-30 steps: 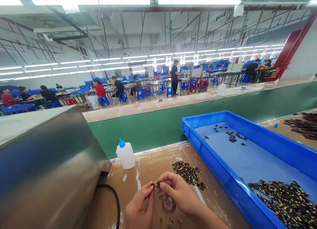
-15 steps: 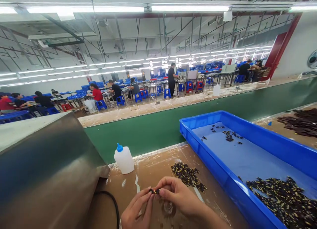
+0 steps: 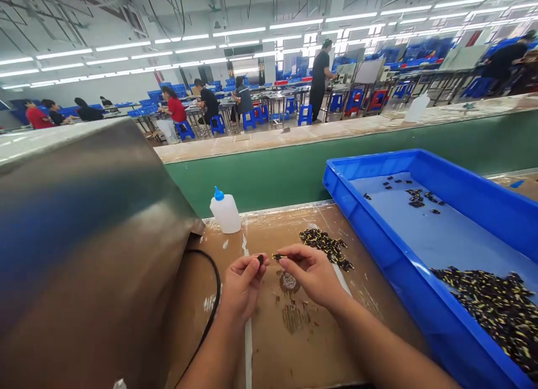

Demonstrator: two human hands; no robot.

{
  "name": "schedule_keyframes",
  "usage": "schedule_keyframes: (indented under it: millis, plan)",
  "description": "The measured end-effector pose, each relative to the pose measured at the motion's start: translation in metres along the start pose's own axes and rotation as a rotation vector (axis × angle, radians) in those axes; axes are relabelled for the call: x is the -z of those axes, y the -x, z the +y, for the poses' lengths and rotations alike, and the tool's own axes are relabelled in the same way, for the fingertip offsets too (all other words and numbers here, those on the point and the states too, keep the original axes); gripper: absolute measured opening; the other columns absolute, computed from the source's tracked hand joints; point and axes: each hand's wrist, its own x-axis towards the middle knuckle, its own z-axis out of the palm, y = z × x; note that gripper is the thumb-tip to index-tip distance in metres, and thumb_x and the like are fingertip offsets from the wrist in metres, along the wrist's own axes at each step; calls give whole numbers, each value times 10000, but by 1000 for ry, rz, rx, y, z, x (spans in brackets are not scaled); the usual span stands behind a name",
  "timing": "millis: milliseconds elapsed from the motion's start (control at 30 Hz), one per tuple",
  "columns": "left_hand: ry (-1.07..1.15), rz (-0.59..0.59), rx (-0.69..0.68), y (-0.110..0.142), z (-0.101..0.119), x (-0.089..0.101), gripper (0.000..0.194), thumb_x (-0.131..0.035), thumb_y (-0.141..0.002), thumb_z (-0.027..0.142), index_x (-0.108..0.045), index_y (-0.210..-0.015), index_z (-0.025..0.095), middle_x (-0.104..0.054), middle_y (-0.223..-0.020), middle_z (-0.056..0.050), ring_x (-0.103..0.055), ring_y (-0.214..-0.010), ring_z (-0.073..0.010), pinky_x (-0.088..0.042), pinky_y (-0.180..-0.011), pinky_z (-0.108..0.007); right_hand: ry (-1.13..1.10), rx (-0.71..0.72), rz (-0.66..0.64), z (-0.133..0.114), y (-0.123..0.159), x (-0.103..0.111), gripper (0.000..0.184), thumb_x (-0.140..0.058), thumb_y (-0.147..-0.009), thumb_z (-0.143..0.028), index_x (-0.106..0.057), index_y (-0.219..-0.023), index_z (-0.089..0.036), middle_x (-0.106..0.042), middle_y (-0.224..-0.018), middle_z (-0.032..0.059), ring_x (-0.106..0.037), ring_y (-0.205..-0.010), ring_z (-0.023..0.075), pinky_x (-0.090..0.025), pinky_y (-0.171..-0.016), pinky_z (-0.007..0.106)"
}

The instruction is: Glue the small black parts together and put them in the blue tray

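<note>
My left hand (image 3: 242, 282) pinches a tiny dark part (image 3: 260, 259) between thumb and fingertips. My right hand (image 3: 313, 272) pinches another small black-and-yellow part (image 3: 277, 256) just to its right; the two parts are a little apart. Both hands hover over a brown cardboard-covered bench (image 3: 294, 344). A small heap of the same dark parts (image 3: 327, 246) lies just beyond my right hand. A small shiny round thing (image 3: 289, 280) sits on the bench between my hands.
A blue tray (image 3: 378, 232) at right holds many dark parts (image 3: 496, 302). A white squeeze bottle with a blue cap (image 3: 226, 211) stands at the bench's far edge. A steel machine housing (image 3: 84, 249) fills the left, with a black cable (image 3: 212, 310). A green conveyor (image 3: 294, 167) runs behind; seated people work beyond.
The view has tilted down and my arms now show. My hands have drawn slightly apart, so the two small parts that were together are now separated.
</note>
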Motion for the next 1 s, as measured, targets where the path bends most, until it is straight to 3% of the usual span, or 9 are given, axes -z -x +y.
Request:
schedule_keyframes:
  millis: [100, 233, 333, 1000]
  plan:
    - [45, -9, 44, 2, 2, -1, 422, -1103, -478, 357, -804, -698, 160, -811, -860, -83, -754, -729, -108, -609, -695, -105, 148, 175, -25, -7, 7, -2, 161, -760, -965, -288, -813, -1108, -236, -817, -975, 43, -762, -846, 158, -613, -747, 265]
    - [67, -4, 54, 2, 0, 1, 420, -1107, -467, 335, -803, -699, 162, -813, -855, -77, -752, -717, -101, -612, -692, -100, 350, 485, -29, -17, 9, -5, 206, -717, -983, -145, -790, -1152, -238, -823, -1014, 32, -771, -883, 138, -626, -822, 257]
    - [64, -18, 51, 2, 0, 1, 421, -1106, -472, 334, -814, -724, 164, -815, -858, -82, -756, -721, -106, -616, -692, -102, 400, 604, -2, -19, 8, -6, 227, -722, -963, -102, -773, -1142, -232, -823, -1030, 43, -780, -903, 141, -641, -833, 256]
    - [-21, -114, -19, 5, -3, 0, 281, -1057, -604, 292, -842, -767, 210, -826, -933, -93, -782, -814, -139, -634, -768, -143, 424, 615, 25, -20, 9, -3, 193, -724, -956, -77, -796, -1098, -186, -820, -1043, 79, -799, -910, 150, -672, -860, 240]
